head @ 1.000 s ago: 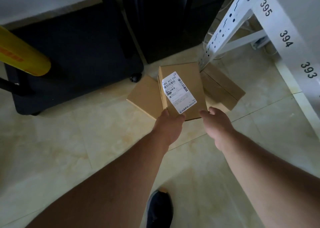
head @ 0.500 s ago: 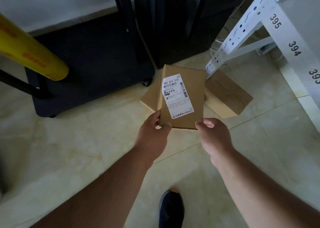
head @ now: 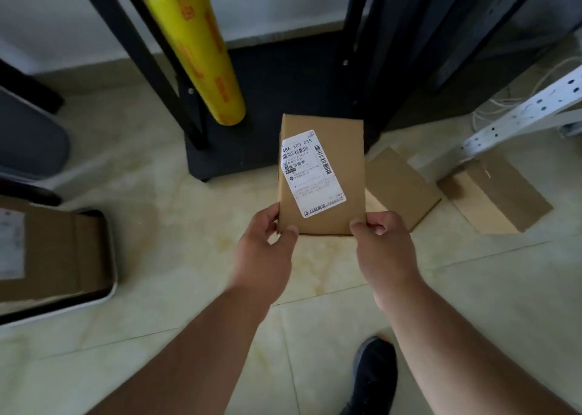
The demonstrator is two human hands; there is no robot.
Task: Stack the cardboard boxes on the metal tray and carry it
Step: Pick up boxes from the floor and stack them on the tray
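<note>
Box now lifted clear; your left hand and right hand pinch its near corners, label up, tray to your left.

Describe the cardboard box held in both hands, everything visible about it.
The labelled box is plain brown cardboard, closed and undamaged, with a white shipping label bearing barcodes and "486 A03 035" set askew on its top face. It is held above the tiled floor, the left hand and right hand gripping its near corners.
</note>
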